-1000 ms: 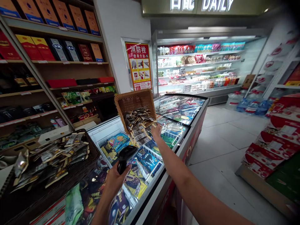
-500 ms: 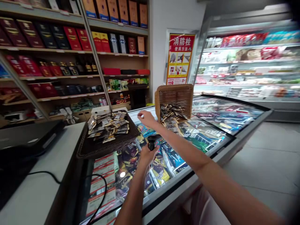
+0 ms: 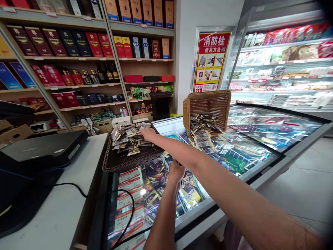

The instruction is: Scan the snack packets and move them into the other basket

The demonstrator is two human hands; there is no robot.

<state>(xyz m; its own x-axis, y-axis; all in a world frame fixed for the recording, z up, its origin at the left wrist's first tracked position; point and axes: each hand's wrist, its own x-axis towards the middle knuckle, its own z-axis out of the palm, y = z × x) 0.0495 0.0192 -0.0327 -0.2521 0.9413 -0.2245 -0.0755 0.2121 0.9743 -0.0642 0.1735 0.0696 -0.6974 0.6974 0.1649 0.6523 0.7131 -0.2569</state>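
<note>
My left hand (image 3: 177,172) is closed around a black handheld scanner, held above the freezer's glass top. My right forearm covers most of that scanner, and only a small dark part (image 3: 179,162) shows. Crossing over it, my right hand (image 3: 148,134) reaches to the right side of a pile of small wrapped packets (image 3: 128,137). Its fingers look drawn together at the packets; whether one is between them is hidden. The packets lie in a dark brown woven tray (image 3: 130,160). Farther right, a tan wicker basket (image 3: 225,111) lies on its side, with similar packets (image 3: 205,140) spilling from its mouth.
Under the glass lid of the chest freezer (image 3: 262,152) are bagged frozen goods. Price labels (image 3: 130,201) and a black cable (image 3: 133,205) lie at the near left. A white counter (image 3: 78,173) carries a black machine (image 3: 52,147). Stocked shelves (image 3: 145,59) stand behind.
My right hand has moved left from above the freezer to the packets in the dark tray. The left hand has dropped slightly, and my forearm now hides the scanner. The view has shifted left.
</note>
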